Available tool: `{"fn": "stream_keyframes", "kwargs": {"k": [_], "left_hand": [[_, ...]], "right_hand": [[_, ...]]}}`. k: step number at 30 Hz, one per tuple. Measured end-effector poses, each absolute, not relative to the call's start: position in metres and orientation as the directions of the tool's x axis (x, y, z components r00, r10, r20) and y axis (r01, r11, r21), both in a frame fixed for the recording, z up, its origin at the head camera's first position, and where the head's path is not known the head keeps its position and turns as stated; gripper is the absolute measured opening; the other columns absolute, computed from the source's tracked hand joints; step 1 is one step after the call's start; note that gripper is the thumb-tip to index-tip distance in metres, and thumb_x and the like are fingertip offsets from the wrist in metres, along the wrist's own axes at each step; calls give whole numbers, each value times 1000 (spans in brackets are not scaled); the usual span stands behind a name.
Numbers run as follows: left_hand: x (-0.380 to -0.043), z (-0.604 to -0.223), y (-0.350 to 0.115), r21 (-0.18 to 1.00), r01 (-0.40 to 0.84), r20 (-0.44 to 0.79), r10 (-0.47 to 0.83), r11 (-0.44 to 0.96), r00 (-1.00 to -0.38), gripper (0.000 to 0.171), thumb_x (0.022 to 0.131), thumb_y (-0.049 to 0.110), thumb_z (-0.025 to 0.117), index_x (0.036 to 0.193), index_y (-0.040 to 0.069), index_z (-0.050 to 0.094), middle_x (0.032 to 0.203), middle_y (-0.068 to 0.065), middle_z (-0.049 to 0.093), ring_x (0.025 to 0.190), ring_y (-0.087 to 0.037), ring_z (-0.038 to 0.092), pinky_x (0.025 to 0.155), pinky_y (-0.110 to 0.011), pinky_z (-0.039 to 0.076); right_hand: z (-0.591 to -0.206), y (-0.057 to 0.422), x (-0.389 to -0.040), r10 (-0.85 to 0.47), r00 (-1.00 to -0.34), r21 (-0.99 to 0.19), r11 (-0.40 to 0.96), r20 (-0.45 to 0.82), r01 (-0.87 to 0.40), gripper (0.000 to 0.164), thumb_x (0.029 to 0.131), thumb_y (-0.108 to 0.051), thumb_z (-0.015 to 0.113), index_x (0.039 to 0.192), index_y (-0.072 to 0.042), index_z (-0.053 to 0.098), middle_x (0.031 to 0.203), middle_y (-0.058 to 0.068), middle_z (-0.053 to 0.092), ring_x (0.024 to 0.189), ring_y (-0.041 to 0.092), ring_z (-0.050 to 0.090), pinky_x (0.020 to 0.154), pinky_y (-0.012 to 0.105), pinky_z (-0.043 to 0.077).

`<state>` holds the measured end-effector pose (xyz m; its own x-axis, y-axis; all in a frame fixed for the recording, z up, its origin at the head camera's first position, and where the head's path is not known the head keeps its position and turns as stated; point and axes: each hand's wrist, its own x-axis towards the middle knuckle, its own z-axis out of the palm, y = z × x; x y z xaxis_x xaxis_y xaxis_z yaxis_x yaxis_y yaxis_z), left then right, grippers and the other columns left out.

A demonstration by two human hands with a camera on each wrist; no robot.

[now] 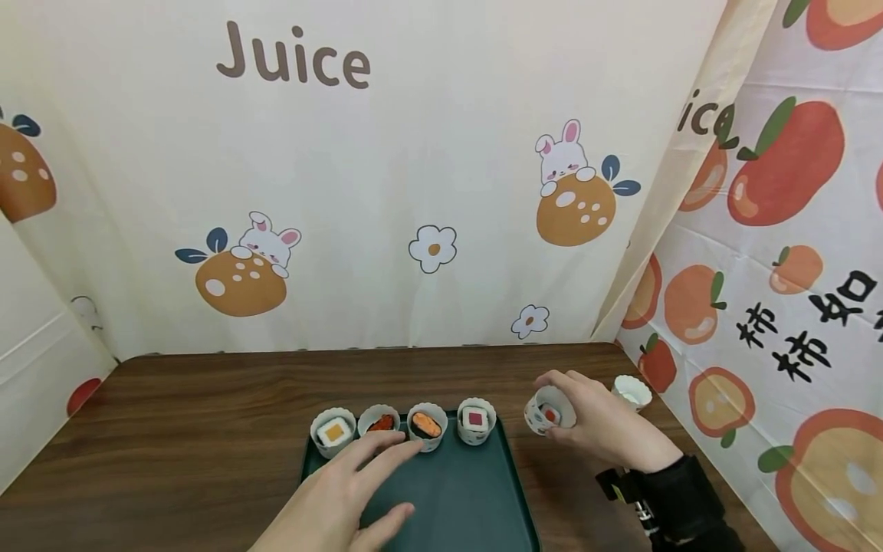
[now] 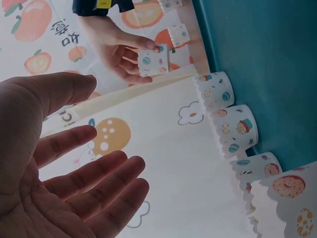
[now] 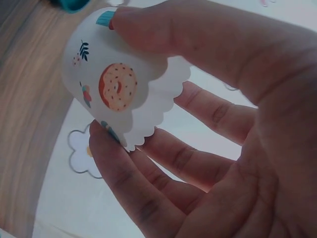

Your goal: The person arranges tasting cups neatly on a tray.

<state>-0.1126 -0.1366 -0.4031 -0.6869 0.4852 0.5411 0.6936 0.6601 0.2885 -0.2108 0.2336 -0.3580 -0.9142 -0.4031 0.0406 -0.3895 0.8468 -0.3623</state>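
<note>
White paper cup (image 1: 535, 414) is just right of the green tray (image 1: 451, 498), pinched by its sides between the right hand's (image 1: 593, 418) thumb and fingertips, probably so the food (image 1: 550, 415) inside doesn't spill. Left hand (image 1: 348, 487) hovers over the tray, fingers loosely spread, holding nothing. Four other cups (image 1: 474, 438) line the far edge, leaving decent room in front.
</note>
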Motion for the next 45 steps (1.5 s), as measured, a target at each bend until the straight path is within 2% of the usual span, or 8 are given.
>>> {"fn": "stream_keyframes", "kwargs": {"k": [7, 11, 22, 26, 29, 32, 37, 45], "left_hand": [[-113, -397, -140, 318, 654, 509, 458, 686, -729, 61, 94, 39, 85, 149, 33, 60, 139, 5, 65, 114, -15, 71, 80, -31, 64], [-113, -396, -141, 322, 649, 513, 449, 690, -732, 61, 93, 38, 86, 148, 33, 61, 139, 4, 65, 113, -15, 72, 79, -29, 64], [-118, -391, -144, 293, 644, 536, 436, 707, -723, 62, 91, 34, 88, 148, 27, 62, 143, 4, 64, 117, -17, 71, 81, -32, 63], [-119, -393, -146, 316, 667, 556, 438, 675, -707, 60, 92, 31, 87, 147, 24, 63, 141, -1, 65, 99, -8, 70, 67, -16, 53], [-120, -395, -148, 343, 682, 562, 440, 646, -700, 59, 93, 29, 86, 146, 21, 63, 141, -7, 65, 78, 6, 58, 59, -8, 41], [-121, -395, -151, 367, 685, 561, 438, 629, -702, 59, 93, 27, 86, 147, 19, 63, 141, -9, 65, 70, 13, 46, 57, -6, 39], [-122, -393, -152, 396, 656, 526, 427, 642, -736, 59, 93, 28, 86, 147, 19, 63, 142, -8, 65, 69, 13, 47, 57, -7, 41], [-122, -397, -153, 355, 681, 571, 428, 640, -700, 58, 93, 28, 86, 146, 21, 63, 139, -7, 66, 75, 11, 51, 57, -6, 40]], "right_hand": [[-355, 226, -200, -407, -913, -430, 818, 38, -382, 55, 87, -16, 90, 134, -20, 63, 119, 5, 66, 96, 15, 63, 74, 28, 56], [-357, 223, -193, -422, -906, -466, 795, 35, -388, 55, 88, -14, 88, 135, -20, 62, 120, 5, 65, 96, 15, 62, 74, 26, 56], [-356, 219, -183, -439, -896, -445, 791, 65, -420, 57, 85, -13, 91, 134, -19, 62, 121, 6, 65, 92, 12, 63, 70, 24, 55], [-356, 217, -180, -461, -885, -460, 773, 67, -437, 56, 86, -12, 89, 135, -19, 62, 122, 3, 65, 93, 9, 62, 71, 23, 54], [-356, 214, -178, -484, -872, -460, 759, 74, -460, 56, 87, -11, 87, 136, -19, 62, 124, 2, 65, 95, 9, 63, 72, 23, 55], [-354, 211, -177, -499, -862, -440, 755, 94, -485, 57, 86, -9, 88, 136, -19, 62, 123, 3, 65, 93, 8, 62, 71, 23, 54], [-350, 207, -174, -497, -861, -438, 754, 106, -489, 57, 85, -7, 88, 135, -20, 62, 121, 3, 65, 91, 7, 62, 70, 23, 54], [-351, 204, -167, -524, -843, -436, 734, 123, -520, 59, 86, -11, 89, 137, -23, 62, 125, -2, 65, 99, 7, 64, 79, 27, 59]]}}
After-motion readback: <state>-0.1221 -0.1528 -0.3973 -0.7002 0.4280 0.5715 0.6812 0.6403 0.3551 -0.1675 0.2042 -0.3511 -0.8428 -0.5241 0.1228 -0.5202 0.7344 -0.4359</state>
